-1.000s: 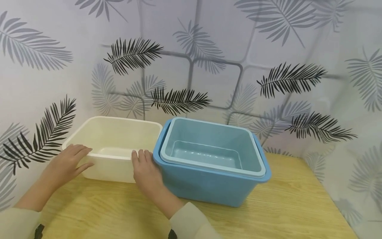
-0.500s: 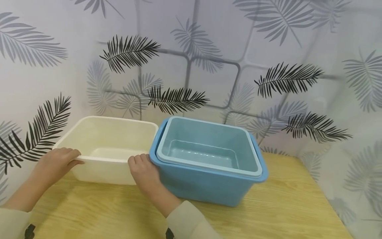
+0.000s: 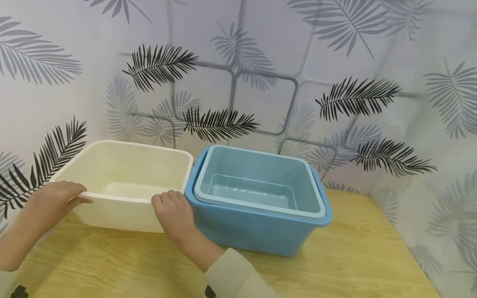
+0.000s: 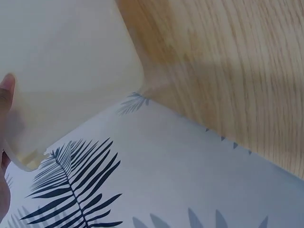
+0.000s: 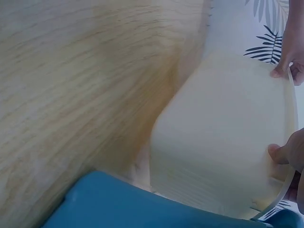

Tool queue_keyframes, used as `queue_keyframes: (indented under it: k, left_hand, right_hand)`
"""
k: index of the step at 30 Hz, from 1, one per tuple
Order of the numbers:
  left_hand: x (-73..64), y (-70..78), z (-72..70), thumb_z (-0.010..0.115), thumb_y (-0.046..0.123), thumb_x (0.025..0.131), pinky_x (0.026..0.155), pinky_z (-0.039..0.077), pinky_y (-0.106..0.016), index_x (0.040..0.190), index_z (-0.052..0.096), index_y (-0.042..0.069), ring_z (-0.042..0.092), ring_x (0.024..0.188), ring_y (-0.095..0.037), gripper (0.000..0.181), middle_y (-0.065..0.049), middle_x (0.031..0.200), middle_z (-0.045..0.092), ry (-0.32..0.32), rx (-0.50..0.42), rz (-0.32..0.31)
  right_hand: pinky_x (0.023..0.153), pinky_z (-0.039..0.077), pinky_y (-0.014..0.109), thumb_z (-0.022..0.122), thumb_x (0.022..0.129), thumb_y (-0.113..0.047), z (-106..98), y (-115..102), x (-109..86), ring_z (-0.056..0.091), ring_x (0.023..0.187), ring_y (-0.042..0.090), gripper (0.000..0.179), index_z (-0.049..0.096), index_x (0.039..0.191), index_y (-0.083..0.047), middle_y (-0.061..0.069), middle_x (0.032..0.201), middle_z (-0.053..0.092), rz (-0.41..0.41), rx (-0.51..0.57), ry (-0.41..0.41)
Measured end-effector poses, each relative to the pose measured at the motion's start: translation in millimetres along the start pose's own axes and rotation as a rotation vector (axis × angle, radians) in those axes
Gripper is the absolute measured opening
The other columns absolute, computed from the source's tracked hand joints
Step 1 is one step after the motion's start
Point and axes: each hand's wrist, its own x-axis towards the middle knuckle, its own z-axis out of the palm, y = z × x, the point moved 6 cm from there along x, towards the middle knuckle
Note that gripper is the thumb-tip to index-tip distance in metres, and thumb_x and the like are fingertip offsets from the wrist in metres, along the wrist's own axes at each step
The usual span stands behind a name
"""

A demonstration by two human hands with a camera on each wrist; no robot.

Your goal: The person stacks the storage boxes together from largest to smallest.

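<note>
Both hands hold the near rim of a cream plastic tub [image 3: 119, 213] in the head view. The left hand [image 3: 52, 203] grips near its left corner, fingers over the rim and thumb against the outer wall. Nearer the right corner, the right hand [image 3: 175, 213] has curled fingers over the same rim. Its thumb presses the cream tub's outside [image 5: 218, 114] in the right wrist view. The tub's inside looks bare. Right beside it stands a blue tub [image 3: 253, 234] with a lighter blue tub [image 3: 261, 182] nested in it. Whether the cream tub's base touches the table cannot be told.
A wood-grain table [image 3: 354, 248] carries the tubs. Behind it and along its sides is a pale wall covering [image 3: 268, 41] with leaf prints. The blue tub's rim is close to the right hand and the cream tub's right side.
The fingers of both hands have curled over the cream tub's rim. That tub has shifted left and somewhat toward the person, both hands moving with it. The blue tubs stay put.
</note>
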Motion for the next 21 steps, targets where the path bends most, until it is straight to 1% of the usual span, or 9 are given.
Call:
queue_keyframes:
  k: [3,6,9,11,14,16,19,21]
  left_hand:
    - [3.8,-2.4,-5.8,0.023,0.054,0.092,0.041,0.042,-0.031,0.07,0.059,0.003,0.05,0.044,-0.021,0.066,-0.007,0.057,0.06,-0.02,-0.011,-0.008]
    - [8.7,-4.4,-11.5,0.023,0.055,0.092,0.042,0.042,-0.032,0.069,0.06,0.004,0.05,0.045,-0.022,0.067,-0.008,0.057,0.061,-0.019,-0.013,-0.015]
    - [14.9,-6.9,-17.5,0.023,0.056,0.091,0.041,0.041,-0.03,0.069,0.06,0.004,0.049,0.044,-0.021,0.067,-0.007,0.057,0.061,-0.006,-0.008,-0.015]
    - [19.1,-8.6,-21.1,0.022,0.056,0.09,0.042,0.042,-0.031,0.07,0.06,0.004,0.049,0.044,-0.022,0.068,-0.008,0.058,0.061,-0.013,-0.007,-0.025]
    - [26.9,-11.2,-26.7,0.022,0.057,0.09,0.043,0.043,-0.034,0.071,0.061,0.003,0.051,0.046,-0.024,0.069,-0.01,0.06,0.062,-0.025,-0.017,-0.044]
    - [32.3,-12.7,-30.8,0.021,0.056,0.09,0.046,0.045,-0.038,0.073,0.062,0.001,0.054,0.049,-0.027,0.071,-0.013,0.062,0.064,-0.037,-0.022,-0.06]
    - [43.5,-14.2,-37.8,0.022,0.057,0.089,0.048,0.045,-0.038,0.073,0.062,0.0,0.054,0.05,-0.028,0.071,-0.013,0.062,0.064,-0.026,-0.027,-0.056]
    - [51.6,-15.3,-42.1,0.022,0.058,0.087,0.051,0.046,-0.04,0.073,0.062,-0.001,0.056,0.052,-0.03,0.073,-0.014,0.062,0.064,-0.034,-0.032,-0.066]
  right_hand:
    - [0.061,0.041,0.017,0.066,0.077,-0.01,-6.6,1.3,5.4,0.052,0.065,0.006,0.014,0.055,0.075,-0.019,-0.009,0.068,0.057,-0.006,-0.018,0.005]
    - [0.06,0.041,0.017,0.067,0.076,-0.011,-10.8,3.2,10.1,0.052,0.065,0.005,0.014,0.055,0.075,-0.019,-0.01,0.069,0.058,-0.01,-0.025,-0.004]
    - [0.059,0.038,0.017,0.066,0.076,-0.01,-14.7,5.6,15.5,0.051,0.064,0.005,0.014,0.055,0.075,-0.019,-0.01,0.069,0.058,-0.016,-0.02,-0.012]
    - [0.057,0.035,0.016,0.064,0.076,-0.007,-18.3,8.4,19.5,0.049,0.062,0.005,0.014,0.055,0.074,-0.018,-0.009,0.067,0.057,-0.014,-0.004,-0.007]
    - [0.057,0.035,0.016,0.062,0.078,-0.004,-26.0,14.6,26.3,0.049,0.062,0.006,0.015,0.056,0.075,-0.018,-0.009,0.068,0.057,-0.006,0.019,0.007]
    - [0.057,0.036,0.016,0.061,0.079,-0.002,-32.7,19.4,31.1,0.05,0.063,0.006,0.016,0.057,0.076,-0.018,-0.009,0.069,0.058,0.003,0.027,0.03]
    - [0.059,0.038,0.016,0.059,0.081,-0.001,-43.4,27.8,38.8,0.052,0.066,0.006,0.017,0.06,0.079,-0.018,-0.009,0.071,0.06,0.016,0.043,0.061]
    - [0.059,0.039,0.015,0.058,0.082,0.001,-50.9,34.0,43.7,0.052,0.065,0.006,0.019,0.061,0.079,-0.018,-0.009,0.071,0.061,0.024,0.059,0.092]
